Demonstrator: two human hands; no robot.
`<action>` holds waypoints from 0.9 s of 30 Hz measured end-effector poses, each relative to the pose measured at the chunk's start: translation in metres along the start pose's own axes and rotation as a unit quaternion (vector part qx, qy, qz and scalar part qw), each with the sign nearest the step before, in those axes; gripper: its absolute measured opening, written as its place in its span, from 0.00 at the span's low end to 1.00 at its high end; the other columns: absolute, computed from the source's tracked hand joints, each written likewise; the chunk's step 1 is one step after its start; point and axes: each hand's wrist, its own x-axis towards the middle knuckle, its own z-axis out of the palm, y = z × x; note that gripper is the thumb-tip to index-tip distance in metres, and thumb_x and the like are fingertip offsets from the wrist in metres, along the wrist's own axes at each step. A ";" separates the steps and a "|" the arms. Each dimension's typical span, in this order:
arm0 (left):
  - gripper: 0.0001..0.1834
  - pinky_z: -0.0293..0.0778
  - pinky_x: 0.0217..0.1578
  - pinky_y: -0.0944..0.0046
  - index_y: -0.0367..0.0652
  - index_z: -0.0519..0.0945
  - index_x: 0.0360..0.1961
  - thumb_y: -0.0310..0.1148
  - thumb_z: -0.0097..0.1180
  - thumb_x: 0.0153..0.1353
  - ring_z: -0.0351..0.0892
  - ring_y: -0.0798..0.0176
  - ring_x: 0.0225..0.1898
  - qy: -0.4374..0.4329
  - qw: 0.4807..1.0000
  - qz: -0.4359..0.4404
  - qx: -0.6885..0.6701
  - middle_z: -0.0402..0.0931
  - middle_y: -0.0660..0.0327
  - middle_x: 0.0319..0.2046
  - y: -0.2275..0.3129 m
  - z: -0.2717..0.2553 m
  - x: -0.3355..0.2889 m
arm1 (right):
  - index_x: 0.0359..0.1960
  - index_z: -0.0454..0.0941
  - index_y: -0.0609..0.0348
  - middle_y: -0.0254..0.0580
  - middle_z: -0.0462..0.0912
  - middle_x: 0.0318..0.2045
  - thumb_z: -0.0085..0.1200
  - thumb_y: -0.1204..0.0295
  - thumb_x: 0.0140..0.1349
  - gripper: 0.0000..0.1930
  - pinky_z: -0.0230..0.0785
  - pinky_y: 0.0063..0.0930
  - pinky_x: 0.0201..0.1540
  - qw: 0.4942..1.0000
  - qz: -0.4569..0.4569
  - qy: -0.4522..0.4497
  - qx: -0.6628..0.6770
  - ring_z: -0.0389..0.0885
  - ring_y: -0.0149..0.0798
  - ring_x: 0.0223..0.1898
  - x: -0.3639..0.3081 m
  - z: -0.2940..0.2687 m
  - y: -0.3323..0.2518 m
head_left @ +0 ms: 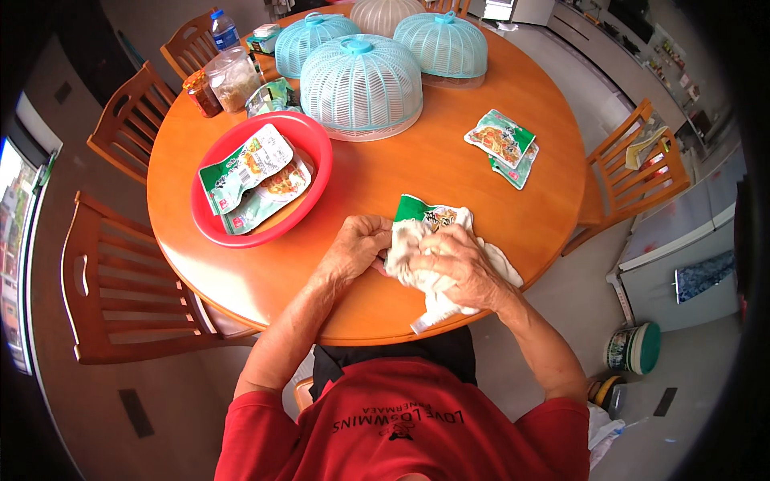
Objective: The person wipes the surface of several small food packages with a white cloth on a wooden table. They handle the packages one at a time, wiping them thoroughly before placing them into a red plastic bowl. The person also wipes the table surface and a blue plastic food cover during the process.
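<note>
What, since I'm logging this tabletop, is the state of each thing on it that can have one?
Front packet: partly covered, green corner showing.
White cloth: bunched over that packet.
Right hand: laid on the cloth.
Left hand: curled at the packet's left edge.
Red basin: upright, holding overlapping packets.
Right-side packets: lying overlapped.
Blue food covers: set down, dome up.
Water bottle: upright, cap on.
Clear jar, red jar: upright.

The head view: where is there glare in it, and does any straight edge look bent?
Head view: pale glare lies on the near left part of the round wooden table; the window at far left is partly washed out, its upright edge curving near the dark rim; the left hand and right hand look fairly sharp.
</note>
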 end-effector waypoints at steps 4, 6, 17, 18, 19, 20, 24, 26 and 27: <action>0.10 0.81 0.23 0.72 0.30 0.80 0.38 0.29 0.55 0.66 0.79 0.70 0.25 0.036 0.999 0.009 0.016 0.79 0.61 0.28 0.001 0.004 -0.003 | 0.46 0.84 0.49 0.35 0.79 0.40 0.63 0.74 0.42 0.24 0.66 0.39 0.53 0.995 0.009 -0.038 0.096 0.74 0.43 0.43 -0.022 -0.013 -0.005; 0.10 0.81 0.22 0.72 0.30 0.80 0.38 0.29 0.56 0.66 0.78 0.71 0.25 0.037 0.999 0.014 0.035 0.79 0.61 0.27 -0.001 0.003 -0.003 | 0.44 0.84 0.52 0.36 0.80 0.39 0.65 0.73 0.42 0.21 0.67 0.38 0.51 0.989 0.029 -0.073 0.122 0.75 0.43 0.41 -0.029 -0.030 -0.004; 0.12 0.80 0.21 0.70 0.26 0.77 0.45 0.26 0.55 0.65 0.80 0.69 0.28 0.028 0.997 0.029 0.060 0.80 0.57 0.29 -0.001 0.007 -0.001 | 0.53 0.78 0.49 0.38 0.74 0.45 0.66 0.66 0.50 0.25 0.63 0.44 0.54 0.991 0.071 0.061 -0.093 0.73 0.44 0.46 0.004 0.006 -0.003; 0.12 0.80 0.21 0.70 0.26 0.76 0.45 0.26 0.55 0.65 0.80 0.69 0.28 0.025 0.997 0.027 0.068 0.80 0.57 0.30 -0.001 0.005 -0.001 | 0.54 0.78 0.43 0.36 0.73 0.45 0.67 0.61 0.49 0.27 0.61 0.46 0.55 0.990 0.118 0.056 -0.058 0.71 0.43 0.46 0.004 0.010 -0.002; 0.12 0.80 0.22 0.70 0.26 0.76 0.45 0.26 0.55 0.65 0.80 0.69 0.29 0.022 0.997 0.025 0.076 0.81 0.57 0.30 -0.002 0.005 -0.001 | 0.55 0.77 0.44 0.37 0.73 0.45 0.66 0.63 0.50 0.27 0.61 0.46 0.54 0.988 0.111 0.073 -0.081 0.71 0.43 0.47 0.004 0.009 0.005; 0.12 0.80 0.22 0.70 0.26 0.76 0.44 0.27 0.56 0.65 0.80 0.70 0.28 0.022 0.997 0.014 0.077 0.81 0.57 0.30 -0.001 0.004 -0.001 | 0.56 0.76 0.45 0.37 0.73 0.45 0.66 0.64 0.50 0.28 0.62 0.45 0.54 0.979 0.154 0.069 -0.116 0.71 0.43 0.47 0.002 0.007 0.011; 0.13 0.80 0.23 0.67 0.30 0.77 0.44 0.28 0.59 0.63 0.80 0.67 0.28 0.058 0.990 0.008 0.131 0.80 0.58 0.30 0.003 0.010 -0.005 | 0.54 0.75 0.52 0.41 0.73 0.42 0.65 0.70 0.48 0.27 0.65 0.44 0.49 0.922 0.307 0.096 -0.214 0.71 0.44 0.46 -0.008 -0.011 0.042; 0.16 0.80 0.28 0.63 0.34 0.77 0.46 0.31 0.63 0.59 0.80 0.62 0.31 0.131 0.951 0.079 0.268 0.80 0.57 0.32 0.003 0.018 -0.011 | 0.53 0.75 0.54 0.42 0.73 0.41 0.62 0.74 0.50 0.25 0.65 0.44 0.49 0.910 0.326 0.130 -0.219 0.72 0.47 0.45 -0.019 -0.021 0.050; 0.19 0.79 0.32 0.60 0.36 0.77 0.47 0.33 0.65 0.57 0.81 0.58 0.34 0.183 0.899 0.142 0.372 0.79 0.57 0.34 0.003 0.024 -0.016 | 0.54 0.75 0.54 0.42 0.73 0.40 0.60 0.76 0.50 0.25 0.65 0.45 0.49 0.912 0.306 0.162 -0.222 0.72 0.49 0.45 -0.025 -0.024 0.053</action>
